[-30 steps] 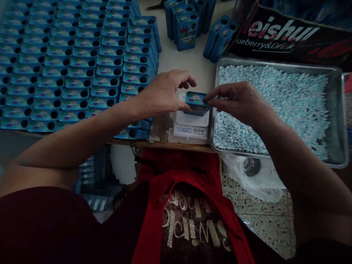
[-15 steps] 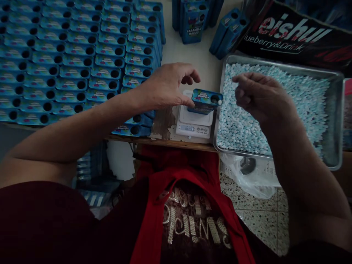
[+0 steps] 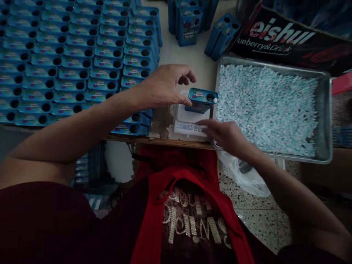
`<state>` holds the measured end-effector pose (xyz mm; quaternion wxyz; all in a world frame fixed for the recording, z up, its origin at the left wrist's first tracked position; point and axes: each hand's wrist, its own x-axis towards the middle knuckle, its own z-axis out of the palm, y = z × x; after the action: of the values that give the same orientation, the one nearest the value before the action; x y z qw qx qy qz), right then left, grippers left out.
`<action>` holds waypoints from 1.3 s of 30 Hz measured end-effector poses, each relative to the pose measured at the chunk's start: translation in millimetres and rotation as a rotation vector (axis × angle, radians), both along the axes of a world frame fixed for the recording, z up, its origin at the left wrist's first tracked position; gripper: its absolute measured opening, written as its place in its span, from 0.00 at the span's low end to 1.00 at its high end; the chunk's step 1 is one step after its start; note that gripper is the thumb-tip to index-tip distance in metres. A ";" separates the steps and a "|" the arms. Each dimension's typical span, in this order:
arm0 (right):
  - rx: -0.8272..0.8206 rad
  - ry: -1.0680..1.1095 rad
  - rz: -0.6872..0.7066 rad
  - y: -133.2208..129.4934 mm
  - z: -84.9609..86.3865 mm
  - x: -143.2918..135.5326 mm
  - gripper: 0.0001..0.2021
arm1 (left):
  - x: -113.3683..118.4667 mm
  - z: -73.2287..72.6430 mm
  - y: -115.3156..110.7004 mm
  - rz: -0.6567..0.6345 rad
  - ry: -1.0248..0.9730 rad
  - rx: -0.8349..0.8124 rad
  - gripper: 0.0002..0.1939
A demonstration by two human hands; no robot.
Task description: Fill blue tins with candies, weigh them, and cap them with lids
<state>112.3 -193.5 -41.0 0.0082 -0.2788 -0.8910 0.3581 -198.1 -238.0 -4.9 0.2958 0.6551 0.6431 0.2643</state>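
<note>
A blue box (image 3: 200,106) stood on a white scale (image 3: 187,117) on the counter (image 3: 172,46), with a white candy (image 3: 215,100) at its hole. The left hand (image 3: 169,86) was spread in a loose curve at the box, thumb at its near left side; whether they touched was unclear. The right hand (image 3: 228,135) was blurred over the scale's front right corner, and whether its fingers held anything could not be told. Pale candies (image 3: 266,106) filled most of a metal tray (image 3: 324,117) just right of the scale; rows of blue boxes (image 3: 73,74) stood to the left.
</note>
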 end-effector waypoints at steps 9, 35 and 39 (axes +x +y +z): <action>0.699 -0.386 0.803 -20.5 -23.9 -38.5 0.23 | -14.2 9.5 -38.7 0.054 0.036 -0.020 0.31; -0.270 0.082 -0.281 54.5 39.2 26.7 0.19 | -8.8 -8.8 -14.3 0.000 -0.055 -0.009 0.32; 0.010 0.081 -0.233 69.2 59.2 18.9 0.08 | 3.9 -28.5 0.3 -0.005 -0.042 0.010 0.44</action>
<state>131.2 -124.3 18.2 0.0871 -0.3656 -0.8534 0.3611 -194.1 -237.8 -33.4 0.3065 0.6526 0.6336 0.2805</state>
